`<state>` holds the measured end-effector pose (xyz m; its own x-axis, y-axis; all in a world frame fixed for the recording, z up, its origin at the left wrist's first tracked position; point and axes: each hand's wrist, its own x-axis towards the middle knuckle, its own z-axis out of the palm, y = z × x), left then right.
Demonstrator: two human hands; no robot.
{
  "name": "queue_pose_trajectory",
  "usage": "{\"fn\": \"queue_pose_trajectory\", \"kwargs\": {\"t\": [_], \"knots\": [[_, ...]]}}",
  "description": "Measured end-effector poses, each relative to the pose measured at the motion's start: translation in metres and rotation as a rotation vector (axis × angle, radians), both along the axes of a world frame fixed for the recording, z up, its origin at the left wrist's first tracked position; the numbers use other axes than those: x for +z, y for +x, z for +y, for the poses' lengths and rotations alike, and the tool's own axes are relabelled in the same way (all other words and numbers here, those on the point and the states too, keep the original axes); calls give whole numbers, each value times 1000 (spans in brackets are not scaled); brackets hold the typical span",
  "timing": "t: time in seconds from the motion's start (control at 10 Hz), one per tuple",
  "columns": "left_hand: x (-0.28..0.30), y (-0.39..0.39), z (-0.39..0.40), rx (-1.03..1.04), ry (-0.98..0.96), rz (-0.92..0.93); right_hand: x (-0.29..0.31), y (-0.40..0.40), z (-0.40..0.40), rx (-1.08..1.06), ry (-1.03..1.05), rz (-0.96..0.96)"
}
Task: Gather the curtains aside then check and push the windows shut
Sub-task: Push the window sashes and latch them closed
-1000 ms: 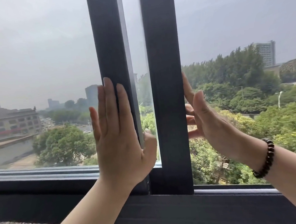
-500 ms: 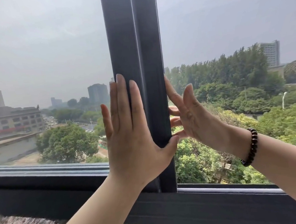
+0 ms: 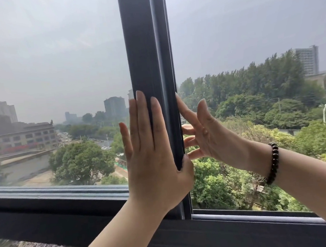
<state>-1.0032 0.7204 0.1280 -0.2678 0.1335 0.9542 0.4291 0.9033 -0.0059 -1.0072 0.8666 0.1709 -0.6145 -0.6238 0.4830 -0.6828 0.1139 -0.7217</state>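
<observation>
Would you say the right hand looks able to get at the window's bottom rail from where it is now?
Probably yes. The right hand is open, fingertips touching the dark upright frame, and holds nothing. The bottom rail lies just below it with nothing in between; the left hand presses the frame's other side, out of the way.

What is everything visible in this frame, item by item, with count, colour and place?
Window stiles: two, dark grey, upright at centre, side by side with no gap showing.
Glass panes: two, clear, left and right of the stiles.
Bottom rail and track: one, dark grey, running across below the panes.
Outside view: green trees, grey buildings, hazy sky.
Bead bracelet: one, dark brown, on the right wrist.
Left hand: flat, fingers straight, pressing the left stile.
Right hand: fingers spread, fingertips against the stiles' right edge.
</observation>
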Motion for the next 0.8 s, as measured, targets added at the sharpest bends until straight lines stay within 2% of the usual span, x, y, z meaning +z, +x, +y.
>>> {"fn": "queue_pose_trajectory", "kwargs": {"t": [0.6,0.8], "knots": [[-7,-1,4,-15,66,9,2,1,-6,-53,-57,-149],[14,4,11,-8,102,71,15,10,12,-65,-40,-251]]}}
